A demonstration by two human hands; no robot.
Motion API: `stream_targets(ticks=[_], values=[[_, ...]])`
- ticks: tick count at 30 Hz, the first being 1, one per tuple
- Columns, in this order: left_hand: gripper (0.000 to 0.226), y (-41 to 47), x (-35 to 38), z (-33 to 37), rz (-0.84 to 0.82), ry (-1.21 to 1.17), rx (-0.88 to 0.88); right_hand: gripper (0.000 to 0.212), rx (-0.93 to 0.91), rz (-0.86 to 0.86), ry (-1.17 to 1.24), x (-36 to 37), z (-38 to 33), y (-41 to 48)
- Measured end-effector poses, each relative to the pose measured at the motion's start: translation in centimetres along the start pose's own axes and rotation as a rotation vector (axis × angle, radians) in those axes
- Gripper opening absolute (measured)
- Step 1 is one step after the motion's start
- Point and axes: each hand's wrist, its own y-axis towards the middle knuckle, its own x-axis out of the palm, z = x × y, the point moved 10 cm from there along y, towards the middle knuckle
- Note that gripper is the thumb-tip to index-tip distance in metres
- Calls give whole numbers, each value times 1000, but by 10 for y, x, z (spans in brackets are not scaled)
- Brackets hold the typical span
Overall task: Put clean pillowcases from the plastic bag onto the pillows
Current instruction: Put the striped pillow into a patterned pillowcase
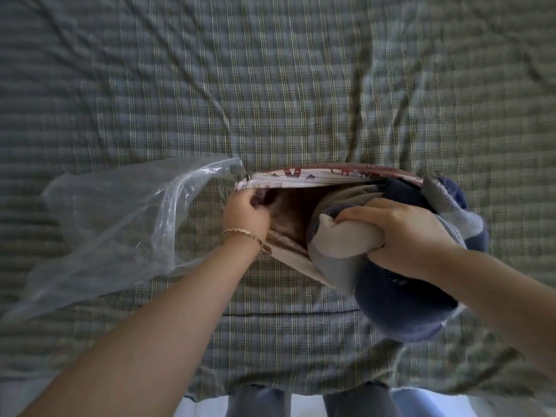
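Observation:
A white pillowcase [316, 177] with a red print lies on the bed, its mouth held wide toward me. My left hand [245, 213] grips the left corner of that opening. My right hand [400, 233] is clenched on a blue, grey and white pillow [400, 308], whose far end sits inside the pillowcase mouth. A clear plastic bag [114, 224] lies crumpled to the left, touching my left wrist; nothing shows inside it.
Everything rests on a bed covered by a green and blue checked sheet [270, 85], wrinkled in places. The bed's near edge [270, 389] runs along the bottom, with my legs and a pale floor below it.

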Motion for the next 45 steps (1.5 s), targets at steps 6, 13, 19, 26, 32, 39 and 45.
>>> stream_targets(ticks=[6,13,19,26,32,39,45], values=[[23,26,5,4,-72,451,21,62,1,-33,-5,2,-2,3],[66,13,26,-14,-405,804,67,62,89,31,46,-12,6,11],[77,-24,13,8,-400,286,191,49,177,51,-78,18,-23,57],[77,-6,-2,-15,-321,-143,32,70,77,12,-61,87,-74,92],[72,6,1,-21,-420,-7,68,71,-63,-229,-268,129,-93,75],[70,25,-17,-34,-314,-76,16,67,-40,-337,-290,141,-92,146],[69,28,-10,-12,-304,53,38,87,234,155,-249,83,-65,38]])
